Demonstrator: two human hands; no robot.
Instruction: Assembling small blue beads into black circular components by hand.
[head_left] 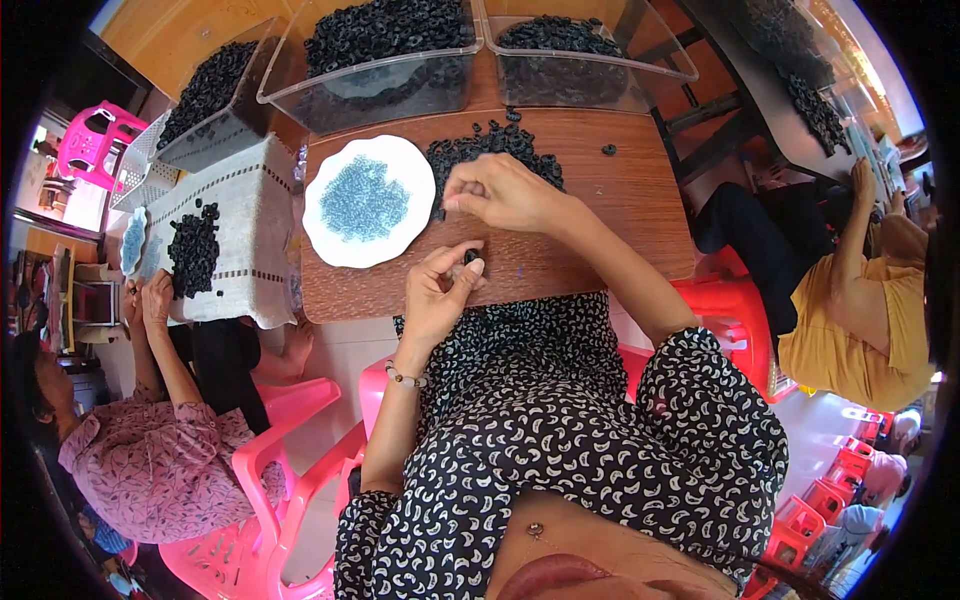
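Note:
My left hand (437,290) is closed near the table's front edge, pinching a small black ring-like part (472,257) between thumb and fingertips. Just above it, my right hand (505,195) hovers over the table with thumb and fingers pressed together; whatever is in that pinch is too small to make out. Left of my hands lies a white scalloped plate (318,215), heaped with tiny clear bluish pieces (365,198). Behind my right hand spreads a loose pile of black parts (505,142), partly hidden by it.
Clear plastic bins (380,92) full of black parts stand along the back of the brown table (620,230). One stray part (609,150) lies at the right. A person on the left works at a cloth-covered table (250,225); another in yellow (865,320) sits at the right.

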